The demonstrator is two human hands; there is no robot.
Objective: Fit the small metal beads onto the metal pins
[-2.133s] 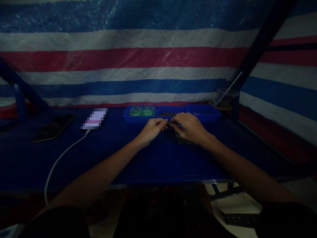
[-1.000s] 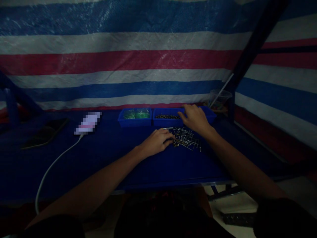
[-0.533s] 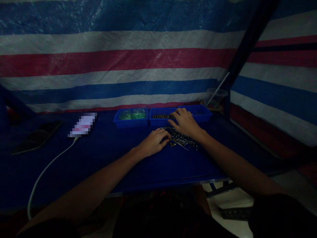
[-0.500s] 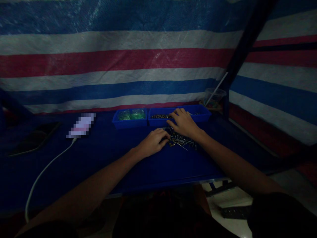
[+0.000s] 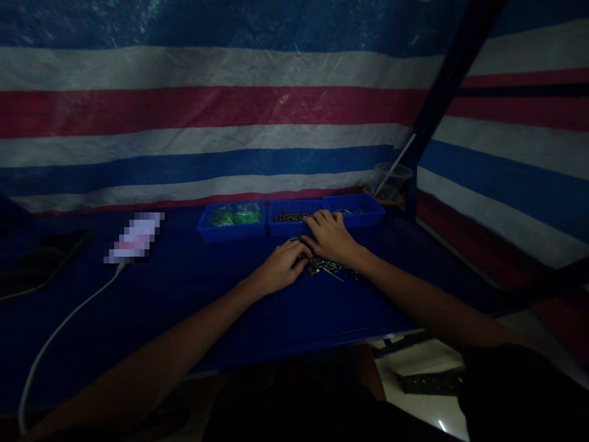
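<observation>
A loose pile of small thin metal pins (image 5: 332,267) lies on the blue table (image 5: 184,288). My left hand (image 5: 280,267) rests at the pile's left edge with its fingers curled down. My right hand (image 5: 329,237) lies over the pile's far side, fingers bent toward the left hand. The fingertips of both hands meet, closed together; what they pinch is too small and dark to make out. Just behind stand three joined blue trays: one holds green pieces (image 5: 232,215), one holds dark small parts (image 5: 286,217), and one holds a few thin pins (image 5: 356,211).
A pixelated phone (image 5: 134,237) with a white cable (image 5: 64,322) lies on the left of the table. A clear plastic cup (image 5: 390,179) with a stick in it stands at the back right, beside a dark slanted post (image 5: 444,73). Striped tarpaulin closes the back and right.
My right hand reached to the back trays, then drew back over the pile to meet the left hand. The view has drifted right and down.
</observation>
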